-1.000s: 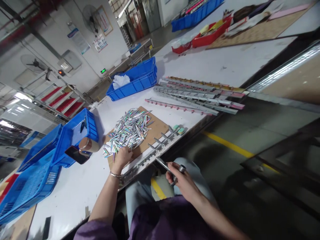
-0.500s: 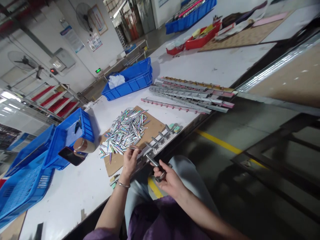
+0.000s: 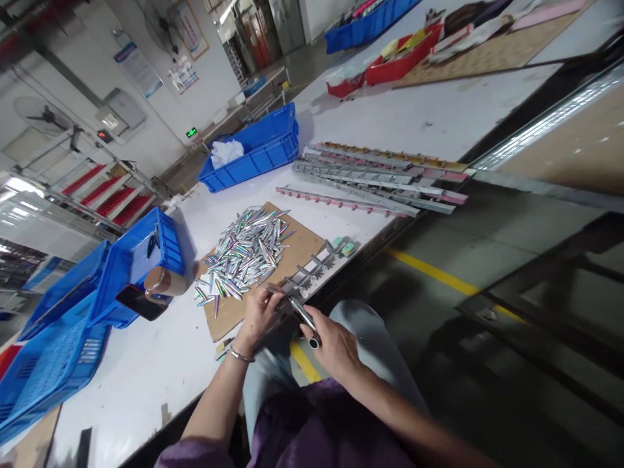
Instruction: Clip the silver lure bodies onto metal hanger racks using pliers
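Silver, spindle-shaped, shiny pieces [image 3: 248,253] heaped on brown flat cardboard [image 3: 306,244] look light, stiff and slick, probably best pinched mid-length, as the left hand [image 3: 260,315] pinches one slim piece [image 3: 273,290] beside the toothed grey metal strip [image 3: 314,275] and the right hand [image 3: 335,341] grips a cylindrical metal tool [image 3: 303,314].

You have a silvery metal tool [image 3: 303,314] in your right hand [image 3: 330,341], slanting, its tip beside the strip [image 3: 319,273]. That long grey strip lies slantwise before you, slim pieces jutting from its far half. Your left hand [image 3: 260,309] pinches a slim piece [image 3: 273,290] near it. Beyond, shiny pointed pieces [image 3: 248,250] lie in a loose heap.
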Demonstrator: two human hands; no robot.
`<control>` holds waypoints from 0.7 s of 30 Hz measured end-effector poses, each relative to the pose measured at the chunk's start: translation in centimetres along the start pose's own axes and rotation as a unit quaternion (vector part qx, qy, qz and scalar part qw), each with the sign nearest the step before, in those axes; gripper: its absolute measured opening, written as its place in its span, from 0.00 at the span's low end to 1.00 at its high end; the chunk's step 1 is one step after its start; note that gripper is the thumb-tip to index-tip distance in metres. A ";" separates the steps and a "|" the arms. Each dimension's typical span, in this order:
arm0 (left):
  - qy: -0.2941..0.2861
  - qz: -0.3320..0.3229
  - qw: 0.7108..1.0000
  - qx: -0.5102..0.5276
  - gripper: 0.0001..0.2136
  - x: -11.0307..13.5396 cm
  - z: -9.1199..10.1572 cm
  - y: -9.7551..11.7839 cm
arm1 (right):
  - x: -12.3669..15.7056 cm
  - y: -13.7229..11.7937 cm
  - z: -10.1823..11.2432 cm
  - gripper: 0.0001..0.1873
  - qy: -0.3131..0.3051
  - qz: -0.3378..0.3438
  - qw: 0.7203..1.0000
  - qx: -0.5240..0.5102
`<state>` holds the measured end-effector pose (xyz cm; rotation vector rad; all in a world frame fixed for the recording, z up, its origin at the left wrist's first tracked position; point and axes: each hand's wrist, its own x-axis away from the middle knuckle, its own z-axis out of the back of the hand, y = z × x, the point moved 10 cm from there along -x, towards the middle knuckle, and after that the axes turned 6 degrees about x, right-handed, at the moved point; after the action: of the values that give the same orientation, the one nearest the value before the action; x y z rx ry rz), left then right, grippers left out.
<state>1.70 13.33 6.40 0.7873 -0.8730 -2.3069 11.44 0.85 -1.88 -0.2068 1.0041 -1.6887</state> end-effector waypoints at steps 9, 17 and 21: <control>0.016 0.017 0.999 -0.033 0.12 0.1 -0.3 0.0 | -0.2 1.0 1.3 0.20 0.000 0.017 1.000 0.025; 0.008 0.027 0.999 -0.030 0.13 0.4 -0.5 -0.5 | -0.6 2.0 -0.3 0.13 -0.067 -0.111 0.966 -0.222; 0.009 0.015 0.999 -0.038 0.13 0.6 -0.6 -0.2 | 1.1 2.4 -5.6 0.27 -0.143 -0.296 0.769 -0.548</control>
<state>1.64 12.86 5.69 0.7559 -0.7787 -2.2894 9.43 2.65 -7.40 -1.6459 1.6893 -1.2882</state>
